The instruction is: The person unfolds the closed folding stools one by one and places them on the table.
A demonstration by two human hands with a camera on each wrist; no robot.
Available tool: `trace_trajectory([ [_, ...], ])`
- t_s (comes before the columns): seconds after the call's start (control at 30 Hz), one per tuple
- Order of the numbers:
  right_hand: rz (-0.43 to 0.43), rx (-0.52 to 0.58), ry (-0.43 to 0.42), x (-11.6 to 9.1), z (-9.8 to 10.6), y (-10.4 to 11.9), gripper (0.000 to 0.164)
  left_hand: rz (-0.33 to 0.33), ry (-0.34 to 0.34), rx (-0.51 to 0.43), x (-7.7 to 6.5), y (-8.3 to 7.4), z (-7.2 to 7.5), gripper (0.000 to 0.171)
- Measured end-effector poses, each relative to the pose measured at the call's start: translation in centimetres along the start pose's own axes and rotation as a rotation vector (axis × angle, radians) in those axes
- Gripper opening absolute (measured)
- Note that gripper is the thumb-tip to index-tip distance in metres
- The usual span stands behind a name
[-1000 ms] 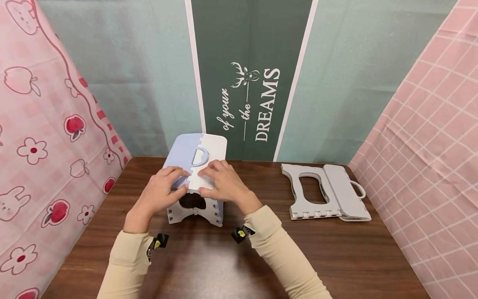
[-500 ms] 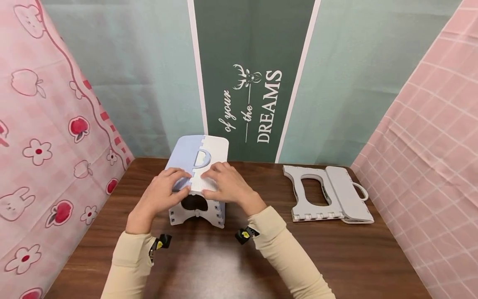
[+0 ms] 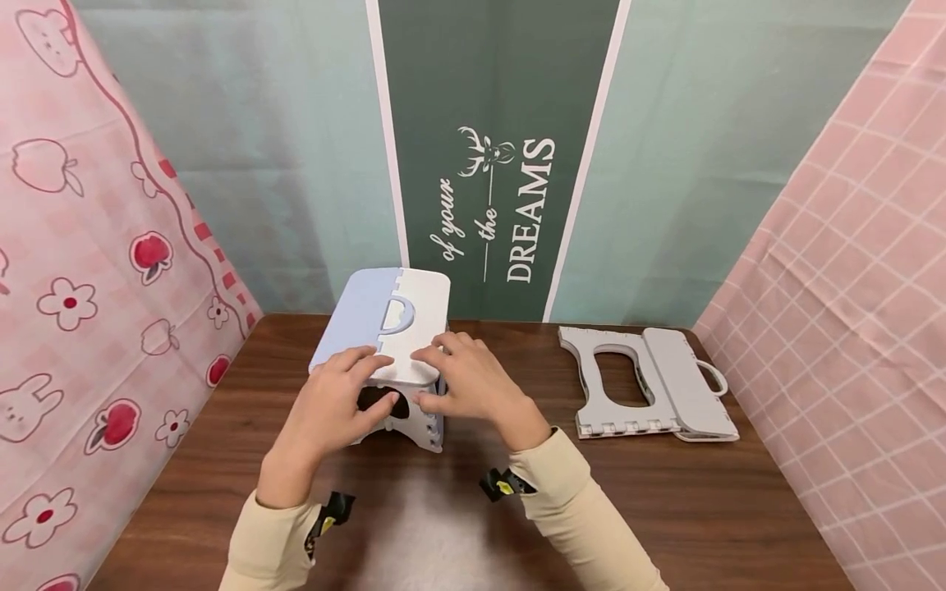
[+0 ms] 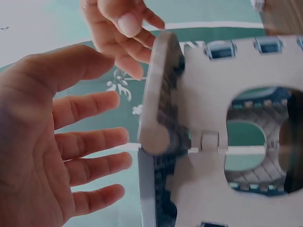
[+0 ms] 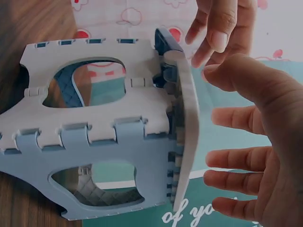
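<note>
An unfolded step stool with a half-blue, half-white top stands upright on the table's left part. A blue loop handle lies across the middle seam of its top. My left hand hovers near the stool's front edge, fingers spread and holding nothing. Beside it, my right hand is in the same pose at the front right corner. In the left wrist view, a gap shows between the left hand and the top's edge. The right wrist view shows the right hand likewise apart from the stool.
A second, light grey step stool lies folded flat on the wooden table at the right, its handle pointing right. Patterned cloths hang on the left, back and right sides of the table.
Both hands were on the stool's top; they have lifted off and drawn back toward me, fingers spreading. The stool stands in about the same place. The folded stool has not moved.
</note>
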State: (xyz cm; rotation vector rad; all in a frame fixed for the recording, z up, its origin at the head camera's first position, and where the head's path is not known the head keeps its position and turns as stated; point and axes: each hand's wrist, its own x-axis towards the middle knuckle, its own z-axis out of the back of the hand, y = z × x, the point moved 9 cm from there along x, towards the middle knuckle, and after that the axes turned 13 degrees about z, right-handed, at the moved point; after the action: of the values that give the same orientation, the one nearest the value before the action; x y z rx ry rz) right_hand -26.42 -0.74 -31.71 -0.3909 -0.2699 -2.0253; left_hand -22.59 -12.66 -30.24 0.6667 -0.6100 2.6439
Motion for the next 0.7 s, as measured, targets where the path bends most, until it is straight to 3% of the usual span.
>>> trace_trajectory([
  [0.3,-0.035,0.007,-0.006,-2.1,0.8,-1.0,0.051,-0.009,0.006,-0.021,0.2,-1.9,-1.2,0.040],
  [0.7,-0.120,0.019,-0.026,-5.1,2.0,-3.5,0.054,-0.075,0.023,-0.016,2.0,-4.9,-3.7,0.038],
])
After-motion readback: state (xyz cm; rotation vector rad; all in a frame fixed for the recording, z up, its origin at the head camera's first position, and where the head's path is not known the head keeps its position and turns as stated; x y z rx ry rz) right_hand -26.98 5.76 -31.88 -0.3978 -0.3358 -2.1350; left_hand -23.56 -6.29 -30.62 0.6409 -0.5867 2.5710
